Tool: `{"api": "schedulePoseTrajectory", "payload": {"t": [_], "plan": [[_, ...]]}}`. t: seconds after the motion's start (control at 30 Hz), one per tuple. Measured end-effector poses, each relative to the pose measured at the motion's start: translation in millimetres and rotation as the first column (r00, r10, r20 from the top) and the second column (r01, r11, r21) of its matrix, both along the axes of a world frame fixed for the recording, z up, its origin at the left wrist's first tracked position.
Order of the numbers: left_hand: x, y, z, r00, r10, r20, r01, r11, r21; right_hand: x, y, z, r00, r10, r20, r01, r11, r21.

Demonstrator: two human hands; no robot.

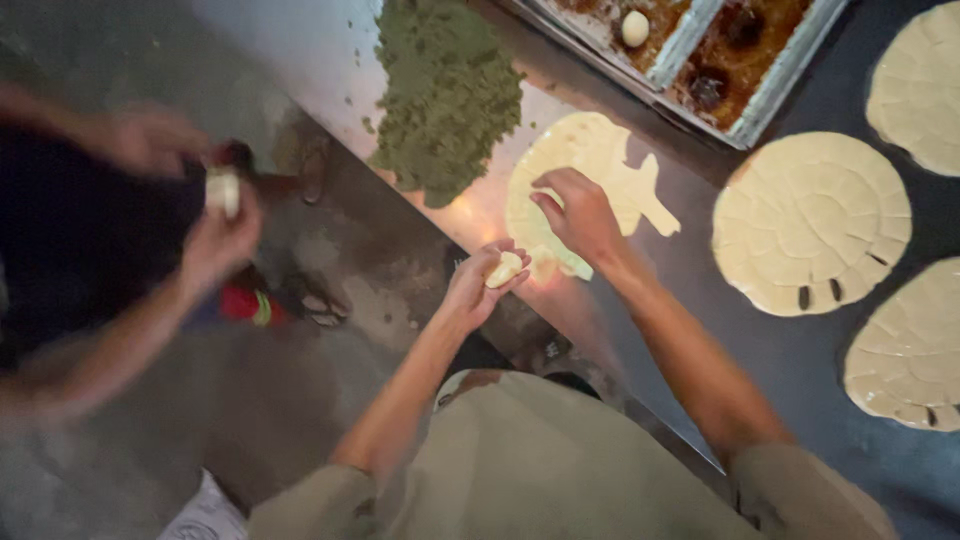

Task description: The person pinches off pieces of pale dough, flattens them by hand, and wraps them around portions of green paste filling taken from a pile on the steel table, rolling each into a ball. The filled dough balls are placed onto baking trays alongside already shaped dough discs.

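Left hand cupped, palm up, at the near edge of the table; its fingers curl loosely round a small pale lump of dough, holding it rather than squeezing it; right hand rests knuckles-up on a flattened dough sheet, fingers bent and pressed together on the sheet's near part, pinching at it as far as I can tell.

Dough sheet lies on the table between a heap of green crumbly filling to its left and three rolled rounds to its right; the sheet's right side is already torn into a ragged tab.

Risks, as judged: the lump sits over the table's edge above the floor, so a slack cupping could drop it; a hard pull by the right hand could tear the thin sheet further or drag it toward the green heap, picking up crumbs; the rounds lie near one another and could stick if nudged.

A second person's hands at left hold a small white piece, well apart, blurred.

Packages, labels, signs: none legible; at top, metal trays with brown residue, one pale ball in the left tray; a white patterned scrap at bottom left, kind unclear.
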State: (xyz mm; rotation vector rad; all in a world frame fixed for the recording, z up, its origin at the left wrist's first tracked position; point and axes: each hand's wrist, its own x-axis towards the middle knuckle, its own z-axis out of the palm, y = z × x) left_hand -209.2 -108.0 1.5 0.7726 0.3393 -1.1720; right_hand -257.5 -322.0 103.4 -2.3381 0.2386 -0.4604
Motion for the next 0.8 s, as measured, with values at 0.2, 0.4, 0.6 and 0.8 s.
{"api": "schedulePoseTrajectory", "payload": {"t": [0.2, 0.4, 0.6, 0.8], "plan": [[92, -22, 31, 0.994, 0.105, 0.003, -0.105, 0.993, -0.053, 126, -31, -38, 0.985, -0.171, 0.031, 0.171, 0.985, -0.008], [188, -38, 36, 0.942, 0.068, 0.329, -0.050, 0.997, -0.063, 231, -54, -68, 0.968, -0.164, 0.188, 0.191, 0.972, -0.134], [256, -50, 46, 0.859, 0.050, 0.510, -0.015, 0.997, -0.072, 248, -68, -73, 0.954, -0.202, -0.220, 0.179, 0.977, -0.117], [293, -55, 53, 0.964, 0.111, 0.241, -0.078, 0.987, -0.142, 217, -74, -62, 0.995, -0.099, -0.001, 0.097, 0.975, 0.202]]}}
